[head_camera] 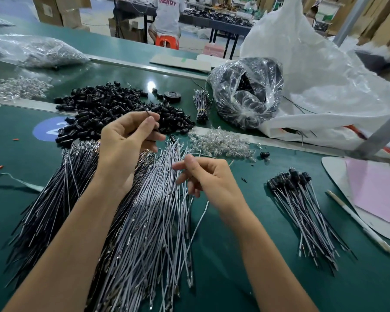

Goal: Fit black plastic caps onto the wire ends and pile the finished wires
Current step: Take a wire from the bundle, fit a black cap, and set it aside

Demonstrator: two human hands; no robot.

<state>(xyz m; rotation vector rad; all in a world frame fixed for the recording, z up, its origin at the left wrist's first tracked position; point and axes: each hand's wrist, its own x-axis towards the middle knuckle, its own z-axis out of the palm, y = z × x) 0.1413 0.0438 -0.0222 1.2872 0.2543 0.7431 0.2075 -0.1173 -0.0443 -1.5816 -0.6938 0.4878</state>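
Uncapped grey and black wires (144, 221) fan over the green tabletop (234, 278) beneath the left hand (126, 140), which pinches one thin wire (139, 100) above the heap of black plastic caps (108, 106), and the right hand (203, 176), whose grip among them is unclear; a loose pinch could let the thin wire drop into the heap.

On our bench: black tape roll (172, 96), white pen (360, 222) beside pink sheet (378, 194), large white sack (313, 64); orange stool (167, 42) beyond.

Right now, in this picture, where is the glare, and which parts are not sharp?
Head view: a white glare spot lies on the green table behind the black caps; the clear bag glints too; the far workshop looks soft; the loose wires in front are fairly crisp.
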